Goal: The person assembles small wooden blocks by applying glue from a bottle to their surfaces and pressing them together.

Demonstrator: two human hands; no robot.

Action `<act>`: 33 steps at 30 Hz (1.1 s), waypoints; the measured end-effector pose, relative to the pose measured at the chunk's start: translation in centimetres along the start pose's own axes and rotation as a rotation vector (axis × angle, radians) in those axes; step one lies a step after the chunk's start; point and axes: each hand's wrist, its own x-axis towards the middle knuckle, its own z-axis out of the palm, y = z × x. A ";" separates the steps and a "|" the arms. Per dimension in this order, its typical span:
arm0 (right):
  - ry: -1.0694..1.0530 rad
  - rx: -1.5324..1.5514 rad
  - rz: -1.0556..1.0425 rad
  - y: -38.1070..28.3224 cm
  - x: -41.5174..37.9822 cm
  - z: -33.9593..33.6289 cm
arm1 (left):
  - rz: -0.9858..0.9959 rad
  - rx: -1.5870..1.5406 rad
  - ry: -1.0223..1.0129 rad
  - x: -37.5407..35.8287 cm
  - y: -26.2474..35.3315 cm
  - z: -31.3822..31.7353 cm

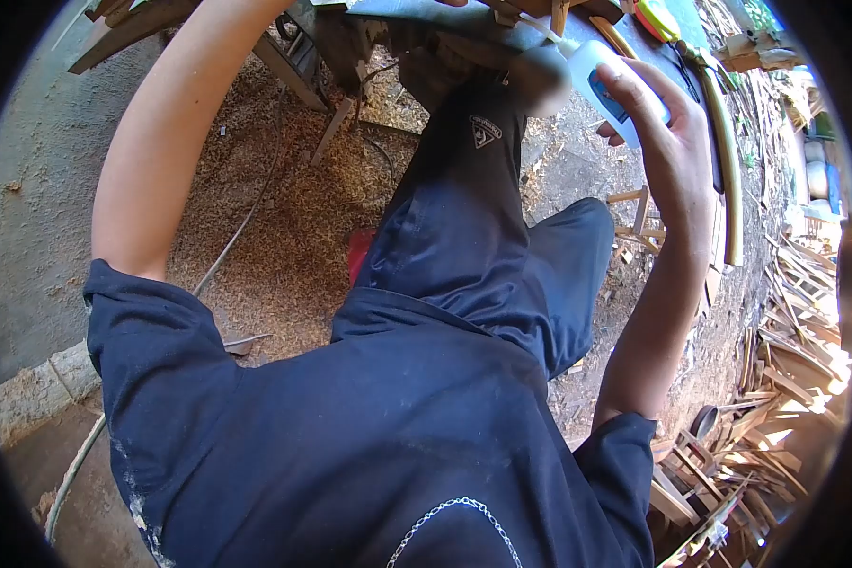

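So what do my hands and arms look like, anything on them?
Your right hand is bare, with no glove or watch showing; the left hand is almost wholly cut off at the top edge. The left sleeve and right sleeve are short and dark blue, with no cables on either arm.

The shirt [379, 426] is dark navy and loose, with short, hemmed sleeves [161, 331] and pale, crusty smudges [137, 502] down its left side. A silver chain [464, 500] of small links curves over the shirt near the neck. The pants [445, 237] are dark, black to navy, with a slight sheen, soft creases and a small white triangular logo [486, 133] on one leg.
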 end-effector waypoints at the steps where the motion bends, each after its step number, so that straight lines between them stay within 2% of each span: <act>1: -0.012 -0.010 0.005 -0.3 0.0 -0.1 | 0.001 0.001 0.001 -0.1 0.2 -0.1; 22: -0.065 -0.123 0.011 -1.9 0.9 -0.9 | 0.043 0.031 0.016 0.4 -0.9 0.4; 25: -0.066 -0.155 0.115 -3.5 0.9 -0.9 | 0.015 0.014 -0.002 -0.1 0.3 -0.3; 28: -0.072 -0.134 0.096 -3.2 1.0 -0.9 | 0.067 0.025 0.017 0.3 -0.9 0.5; 33: -0.049 -0.111 0.030 -1.9 0.9 -0.8 | 0.007 0.021 -0.008 -0.1 0.3 -0.3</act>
